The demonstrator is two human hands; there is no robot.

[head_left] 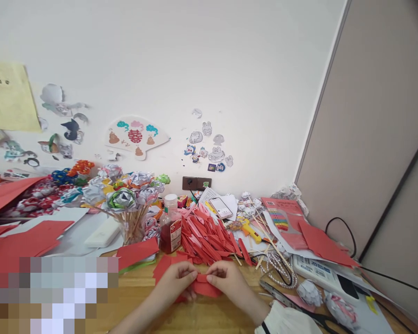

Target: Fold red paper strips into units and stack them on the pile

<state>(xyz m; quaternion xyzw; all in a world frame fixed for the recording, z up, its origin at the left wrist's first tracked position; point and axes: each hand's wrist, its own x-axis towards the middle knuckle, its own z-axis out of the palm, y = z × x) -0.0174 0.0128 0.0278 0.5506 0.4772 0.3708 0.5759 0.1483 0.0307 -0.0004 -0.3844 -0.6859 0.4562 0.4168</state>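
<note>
Both hands meet over the wooden table at the lower middle, pinching one piece of red paper [207,288] along its upper edge. My left hand [179,279] grips its left end between thumb and fingers. At the right end, my right hand [226,280] has its thumb pressed on the paper. The upper edge looks folded over. More red paper sheets [162,266] lie beneath and behind my left hand. Just beyond the hands is a large pile of folded red paper strips [209,234].
A jar with a white lid [170,222] stands left of the pile, beside a cup of sticks bearing paper flowers [132,227]. To the right lie a yellow glue gun [251,230], bead strings [278,271], scissors [299,306], crumpled paper [309,293] and a phone [220,207].
</note>
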